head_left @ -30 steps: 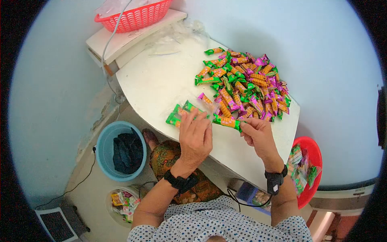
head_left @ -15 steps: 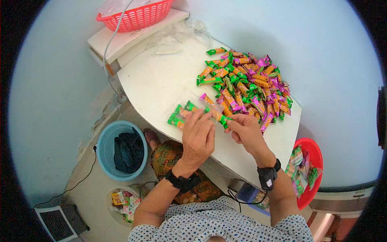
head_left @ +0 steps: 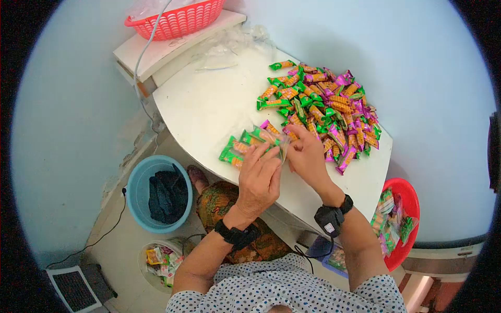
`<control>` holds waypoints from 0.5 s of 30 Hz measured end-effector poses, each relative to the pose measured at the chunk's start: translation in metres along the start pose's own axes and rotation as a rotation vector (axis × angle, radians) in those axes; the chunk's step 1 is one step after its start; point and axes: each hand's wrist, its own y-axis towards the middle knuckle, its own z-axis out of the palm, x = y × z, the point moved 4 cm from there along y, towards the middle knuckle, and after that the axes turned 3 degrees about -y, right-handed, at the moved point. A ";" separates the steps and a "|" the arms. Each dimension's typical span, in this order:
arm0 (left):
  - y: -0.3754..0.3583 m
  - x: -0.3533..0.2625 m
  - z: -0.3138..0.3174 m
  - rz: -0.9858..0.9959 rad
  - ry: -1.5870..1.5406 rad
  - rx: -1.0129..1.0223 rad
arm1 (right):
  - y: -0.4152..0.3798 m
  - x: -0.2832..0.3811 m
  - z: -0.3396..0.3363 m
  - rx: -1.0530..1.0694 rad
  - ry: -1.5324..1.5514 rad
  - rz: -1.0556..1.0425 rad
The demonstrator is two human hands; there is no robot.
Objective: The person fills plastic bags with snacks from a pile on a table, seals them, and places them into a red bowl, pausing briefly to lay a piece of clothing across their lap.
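Observation:
My left hand [head_left: 259,175] is closed on a clear plastic bag [head_left: 283,149] at the near edge of the white table. Inside the bag several green-and-orange snack packets [head_left: 232,151] lie side by side. My right hand [head_left: 309,159] is at the bag's right end, beside the near left side of the packet pile [head_left: 323,112]. Its thumb and index finger are apart, with an orange packet showing between them; I see nothing gripped. The pile mixes green-ended and purple-ended packets.
Loose clear bags [head_left: 224,52] lie at the table's back left, below a red basket [head_left: 180,22] on a raised white shelf. A red tub [head_left: 412,208] with filled bags stands right. On the floor are a blue basin [head_left: 136,208] with dark cloth and a bin [head_left: 148,279] of wrappers.
The green-ended packet that my right hand held at the bag's mouth is now in the bag. My right hand has let go of it and moved slightly up toward the pile.

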 end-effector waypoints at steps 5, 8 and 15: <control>0.002 -0.002 -0.004 0.015 -0.005 0.033 | -0.001 -0.004 0.007 -0.117 -0.196 -0.111; 0.003 -0.005 -0.007 0.004 0.030 0.028 | -0.004 0.003 0.005 -0.163 -0.337 -0.164; 0.003 -0.007 -0.005 -0.046 0.134 -0.001 | -0.012 0.010 0.005 -0.073 -0.353 -0.229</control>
